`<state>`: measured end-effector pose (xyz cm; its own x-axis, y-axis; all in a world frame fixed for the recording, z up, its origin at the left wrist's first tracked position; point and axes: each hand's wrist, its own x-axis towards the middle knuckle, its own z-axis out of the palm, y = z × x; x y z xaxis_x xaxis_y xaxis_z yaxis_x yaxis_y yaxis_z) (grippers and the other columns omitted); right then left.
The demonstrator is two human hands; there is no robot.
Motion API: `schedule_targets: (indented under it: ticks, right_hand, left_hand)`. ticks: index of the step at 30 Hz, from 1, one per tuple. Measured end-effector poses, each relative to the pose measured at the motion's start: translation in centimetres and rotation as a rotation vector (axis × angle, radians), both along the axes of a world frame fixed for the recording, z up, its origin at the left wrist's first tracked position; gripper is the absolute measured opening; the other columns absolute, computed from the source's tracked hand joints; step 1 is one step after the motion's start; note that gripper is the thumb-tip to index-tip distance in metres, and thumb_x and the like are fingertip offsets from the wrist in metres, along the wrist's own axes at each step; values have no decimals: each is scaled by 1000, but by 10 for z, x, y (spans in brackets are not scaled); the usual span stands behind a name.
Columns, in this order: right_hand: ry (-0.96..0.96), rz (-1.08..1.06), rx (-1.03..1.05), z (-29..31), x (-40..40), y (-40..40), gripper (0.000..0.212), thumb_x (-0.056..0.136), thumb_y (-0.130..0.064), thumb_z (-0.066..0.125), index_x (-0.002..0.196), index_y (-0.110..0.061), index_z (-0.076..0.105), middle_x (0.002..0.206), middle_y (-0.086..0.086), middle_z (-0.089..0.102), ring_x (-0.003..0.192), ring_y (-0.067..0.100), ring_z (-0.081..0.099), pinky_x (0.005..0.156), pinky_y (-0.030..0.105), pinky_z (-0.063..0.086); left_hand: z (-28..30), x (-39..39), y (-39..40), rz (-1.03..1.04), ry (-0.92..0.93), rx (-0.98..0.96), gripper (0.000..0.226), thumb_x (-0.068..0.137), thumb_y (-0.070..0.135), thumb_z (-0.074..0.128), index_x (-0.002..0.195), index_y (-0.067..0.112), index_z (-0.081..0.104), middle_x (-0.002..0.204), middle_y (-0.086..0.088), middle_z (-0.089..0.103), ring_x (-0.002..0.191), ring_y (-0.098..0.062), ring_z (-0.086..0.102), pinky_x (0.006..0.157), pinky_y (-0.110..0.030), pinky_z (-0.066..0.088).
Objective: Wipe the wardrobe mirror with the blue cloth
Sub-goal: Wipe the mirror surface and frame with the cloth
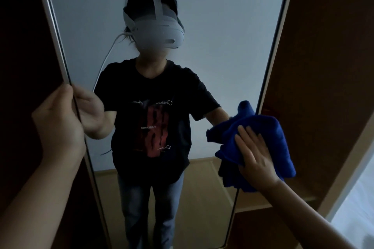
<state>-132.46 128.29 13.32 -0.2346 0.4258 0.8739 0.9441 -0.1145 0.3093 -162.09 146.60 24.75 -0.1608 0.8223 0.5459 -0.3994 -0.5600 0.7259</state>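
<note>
A home bedroom is suggested: a tall mirror [212, 36] is framed by dark brown wardrobe panels [323, 46], a plain pale wall and wood-toned floor [202, 188] are reflected in it, and white bedding [356, 214] is glimpsed at lower right.

Fuzzy blue cloth [263, 127], glossy mirror [212, 26], metal-edged

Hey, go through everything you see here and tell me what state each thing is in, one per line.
Mirror: upright, reflecting the person.
Blue cloth: bunched, pressed against the mirror's right edge.
Right hand: flat on the cloth, fingers straight.
Left hand: gripping the mirror's left frame.
Wardrobe panel: brown, beside the mirror on the right.
</note>
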Motion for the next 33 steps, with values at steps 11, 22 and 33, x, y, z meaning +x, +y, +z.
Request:
schedule_targets:
  ticks: [11, 22, 33]
  right_hand:
    - [845, 197, 418, 22, -79, 38, 50, 86, -8, 46, 134, -12, 31, 145, 1, 24, 139, 9, 12, 117, 24, -3]
    - [531, 273, 363, 49, -175, 105, 50, 82, -10, 50, 130, -6, 35, 145, 9, 33, 142, 15, 11, 118, 32, 3]
    - [152, 404, 140, 56, -227, 136, 51, 81, -16, 58, 128, -7, 41, 137, 7, 36, 131, 26, 34, 115, 38, 14]
  left_hand:
    - [-34, -23, -18, -115, 78, -312, 24, 93, 39, 49, 81, 25, 64, 85, 9, 68, 83, 2, 64, 91, -25, 44]
    - [-38, -37, -15, -377, 119, -257, 39, 96, 30, 41, 71, 18, 70, 62, 10, 70, 67, 2, 68, 59, -12, 51]
    - [-59, -49, -15, -366, 253, -245, 28, 95, 9, 37, 75, 16, 56, 53, 14, 63, 50, 4, 58, 50, -9, 46]
